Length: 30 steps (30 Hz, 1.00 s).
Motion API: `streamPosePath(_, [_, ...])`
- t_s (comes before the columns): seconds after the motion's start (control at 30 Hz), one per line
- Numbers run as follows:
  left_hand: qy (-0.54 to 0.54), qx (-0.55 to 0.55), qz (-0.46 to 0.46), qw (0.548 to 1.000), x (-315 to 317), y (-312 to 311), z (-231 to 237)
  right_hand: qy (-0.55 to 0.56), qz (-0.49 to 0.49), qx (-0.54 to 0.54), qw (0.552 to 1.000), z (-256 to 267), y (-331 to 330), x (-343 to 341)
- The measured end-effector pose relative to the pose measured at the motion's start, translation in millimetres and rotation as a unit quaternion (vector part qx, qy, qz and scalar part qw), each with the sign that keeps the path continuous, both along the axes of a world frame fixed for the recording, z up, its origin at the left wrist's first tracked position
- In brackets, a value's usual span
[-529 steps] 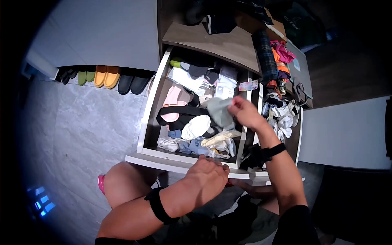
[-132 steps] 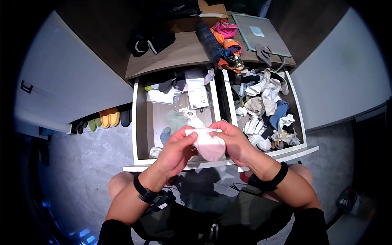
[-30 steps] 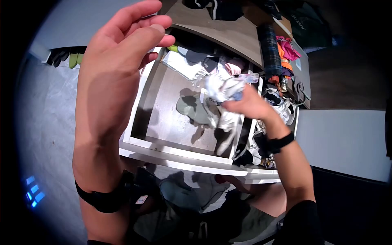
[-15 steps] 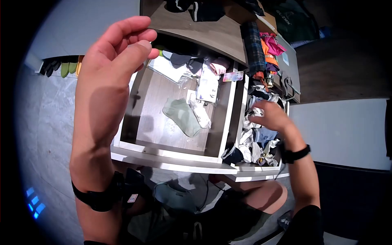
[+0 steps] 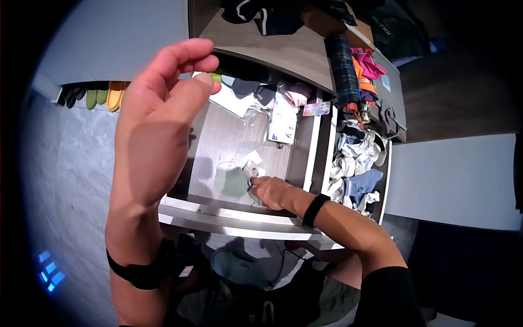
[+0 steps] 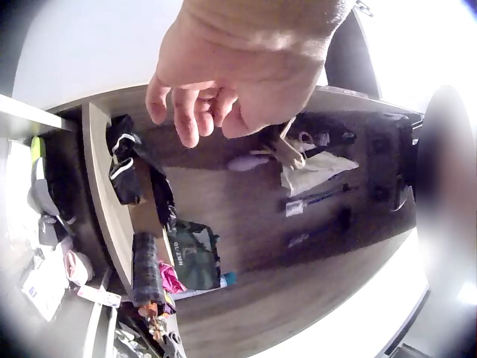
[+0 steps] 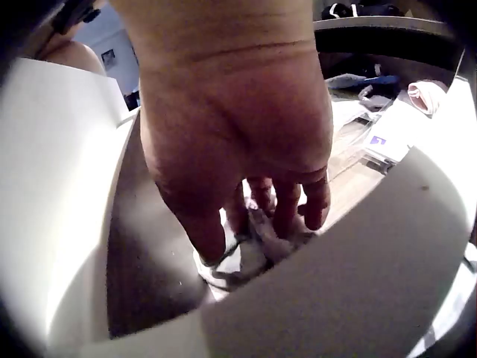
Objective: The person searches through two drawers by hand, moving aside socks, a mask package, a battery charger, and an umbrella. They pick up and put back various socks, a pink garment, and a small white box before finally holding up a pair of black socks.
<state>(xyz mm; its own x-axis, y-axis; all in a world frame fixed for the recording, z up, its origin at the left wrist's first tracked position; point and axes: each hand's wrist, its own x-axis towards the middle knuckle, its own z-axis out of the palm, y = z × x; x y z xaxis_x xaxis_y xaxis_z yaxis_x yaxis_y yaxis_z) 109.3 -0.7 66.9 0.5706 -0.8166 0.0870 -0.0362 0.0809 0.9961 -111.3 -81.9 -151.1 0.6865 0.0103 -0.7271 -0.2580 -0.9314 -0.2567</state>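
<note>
My left hand [image 5: 158,120] is raised over the left side of the open left drawer [image 5: 239,210], fingers loosely bent and holding nothing. The left wrist view shows the same hand [image 6: 238,82] in the air. Down in that drawer, my right hand [image 5: 275,192] pinches a white-grey sock [image 5: 253,166]. A pale green sock [image 5: 230,181] lies against it on the drawer floor, slightly blurred. From the right wrist view, the thumb and fingers [image 7: 201,239] reach down around the white cloth [image 7: 235,261], partly hiding it.
Packaged items [image 5: 283,122], dark socks and a rolled pink sock [image 5: 297,95] fill the left drawer's back. The right drawer [image 5: 384,180] holds many crumpled socks, a blue sock [image 5: 362,183] on top. A plaid umbrella [image 5: 344,71] lies on the shelf above; slippers [image 5: 115,95] stand left.
My right hand let a white-and-blue sock bundle go in the right drawer, then came back to the left drawer's socks, which now lie nearer its front. The left hand stays raised.
</note>
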Motion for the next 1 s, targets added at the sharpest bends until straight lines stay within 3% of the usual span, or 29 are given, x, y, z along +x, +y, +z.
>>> streamPosePath(0.1, [0.007,-0.001,-0.006,1.000,-4,2,-2,0.023,-0.125,0.111,0.986,28,-13,4])
streamPosePath(0.17, [-0.007,0.003,-0.010,1.000,-5,3,-1,-0.063,-0.174,0.138,0.973,64,-32,-3])
streamPosePath(0.2, [-0.004,0.003,-0.014,1.000,-6,2,-1,-0.130,-0.256,0.197,0.937,86,-42,-14])
streamPosePath(0.27, [0.002,0.008,-0.027,1.000,-11,2,-3,-0.238,-0.298,0.148,0.913,143,-56,-38])
streamPosePath(0.37, [-0.038,0.038,-0.087,0.995,-16,0,-9,-0.306,-0.466,0.163,0.814,190,-78,-105])
streamPosePath(0.43, [-0.016,0.045,-0.132,0.990,-23,0,-13,-0.302,-0.553,0.164,0.759,206,-87,-152])
streamPosePath(0.5, [-0.002,0.052,-0.167,0.985,-30,1,-15,-0.173,-0.606,0.009,0.777,219,-90,-185])
streamPosePath(0.6, [-0.025,0.088,-0.197,0.976,-33,0,-17,-0.145,-0.416,-0.239,0.865,220,-78,-203])
streamPosePath(0.7, [-0.045,0.101,-0.210,0.971,-39,-1,-19,-0.191,-0.431,-0.077,0.879,197,-63,-183])
streamPosePath(0.77, [-0.058,0.100,-0.209,0.971,-40,-1,-20,-0.217,-0.290,-0.036,0.931,166,-51,-164])
streamPosePath(0.93, [-0.055,0.105,-0.197,0.973,-33,0,-20,-0.071,-0.138,-0.014,0.988,110,-16,-147])
streamPosePath(1.0, [-0.048,0.099,-0.181,0.977,-28,0,-18,-0.023,-0.184,0.028,0.982,116,-25,-161])
